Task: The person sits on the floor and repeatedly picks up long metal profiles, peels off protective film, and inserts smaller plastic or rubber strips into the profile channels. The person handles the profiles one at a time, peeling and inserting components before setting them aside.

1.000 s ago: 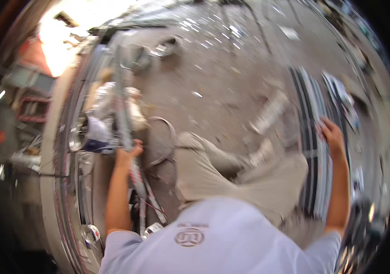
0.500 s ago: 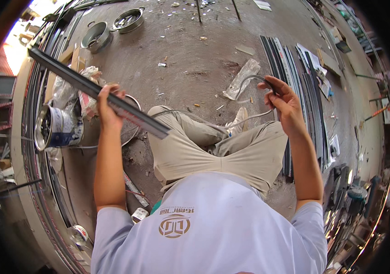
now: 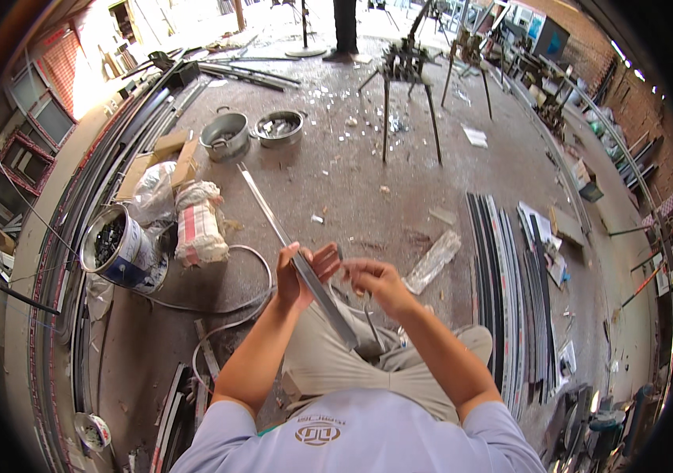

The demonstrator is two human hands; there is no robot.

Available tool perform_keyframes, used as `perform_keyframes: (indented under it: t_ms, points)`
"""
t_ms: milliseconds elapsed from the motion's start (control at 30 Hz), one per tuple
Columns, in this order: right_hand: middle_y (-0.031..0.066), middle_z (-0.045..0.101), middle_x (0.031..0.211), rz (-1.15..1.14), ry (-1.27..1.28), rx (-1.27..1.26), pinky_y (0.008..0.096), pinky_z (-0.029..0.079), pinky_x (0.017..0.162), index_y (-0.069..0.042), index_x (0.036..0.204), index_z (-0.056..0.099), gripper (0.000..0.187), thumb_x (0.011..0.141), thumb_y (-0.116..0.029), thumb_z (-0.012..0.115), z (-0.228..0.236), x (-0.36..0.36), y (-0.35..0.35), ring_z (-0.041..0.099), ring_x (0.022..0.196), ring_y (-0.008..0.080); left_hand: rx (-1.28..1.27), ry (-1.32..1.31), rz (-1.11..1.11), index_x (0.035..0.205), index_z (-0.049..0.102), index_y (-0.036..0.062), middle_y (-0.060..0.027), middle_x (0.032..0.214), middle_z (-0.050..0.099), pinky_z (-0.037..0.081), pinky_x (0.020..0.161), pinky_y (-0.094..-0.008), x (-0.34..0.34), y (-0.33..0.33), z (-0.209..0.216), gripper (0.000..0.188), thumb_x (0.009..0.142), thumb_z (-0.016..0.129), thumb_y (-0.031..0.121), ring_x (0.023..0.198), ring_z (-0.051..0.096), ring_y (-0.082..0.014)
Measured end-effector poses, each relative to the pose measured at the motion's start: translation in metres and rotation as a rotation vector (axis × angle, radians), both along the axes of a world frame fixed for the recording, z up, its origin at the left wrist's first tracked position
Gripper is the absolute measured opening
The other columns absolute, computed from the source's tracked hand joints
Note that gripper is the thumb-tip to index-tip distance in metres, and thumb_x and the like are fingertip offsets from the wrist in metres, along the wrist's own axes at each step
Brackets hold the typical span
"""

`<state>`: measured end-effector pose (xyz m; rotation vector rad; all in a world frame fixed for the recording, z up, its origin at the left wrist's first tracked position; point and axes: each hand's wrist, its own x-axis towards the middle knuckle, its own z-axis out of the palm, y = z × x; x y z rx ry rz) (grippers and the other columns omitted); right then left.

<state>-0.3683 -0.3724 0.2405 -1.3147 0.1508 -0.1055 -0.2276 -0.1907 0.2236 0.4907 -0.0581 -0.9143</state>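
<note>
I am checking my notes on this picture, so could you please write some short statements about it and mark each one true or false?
1. The left hand holds a long grey bar. True.
2. The right hand rests flat on the floor. False: the right hand is raised near the left one.
3. Two metal pots stand side by side on the floor. True.
4. The bucket at the left has nothing inside. False: the bucket contains small dark pieces.
5. A white and red bundle lies beside the bucket. True.
</note>
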Motion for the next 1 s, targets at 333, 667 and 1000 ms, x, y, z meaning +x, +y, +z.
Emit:
perform_keyframes:
  t_ms: [333, 667, 1000]
  points:
    - [0.0105, 0.075, 0.104, 0.171, 0.207, -0.053, 0.0284, 0.053, 0.081, -0.001, 0.108, 0.067, 0.014, 0.095, 0.000, 0.062, -0.033, -0.032, -0.004, 0.066, 0.088, 0.0132, 0.047, -0.025, -0.001, 0.085, 0.056, 0.0105, -0.0187, 0.110, 0.067, 0.058, 0.080, -0.0429, -0.023, -0.014, -0.008, 0.030, 0.094, 0.062, 0.039, 0.090, 0.069, -0.0288]
    - [0.0217, 0.056, 0.149, -0.027, -0.084, 0.421, 0.0444, 0.034, 0.122, -0.008, 0.140, 0.054, 0.048, 0.093, -0.013, 0.062, -0.018, -0.011, -0.014, 0.053, 0.139, 0.0332, 0.117, 0.031, -0.100, 0.078, 0.053, 0.0123, -0.0086, 0.086, 0.059, 0.051, 0.073, -0.0369, -0.041, -0.017, -0.015, 0.034, 0.092, 0.064, 0.041, 0.077, 0.058, -0.0221]
    - [0.0104, 0.073, 0.117, 0.078, 0.225, 0.329, 0.0362, 0.052, 0.098, -0.003, 0.146, 0.052, 0.054, 0.107, -0.041, 0.055, -0.051, -0.003, -0.007, 0.069, 0.111, 0.0233, 0.013, 0.105, -0.287, 0.076, 0.067, 0.0098, -0.0074, 0.080, 0.064, 0.045, 0.071, -0.0336, -0.064, -0.020, -0.016, 0.035, 0.093, 0.065, 0.041, 0.071, 0.056, -0.0191]
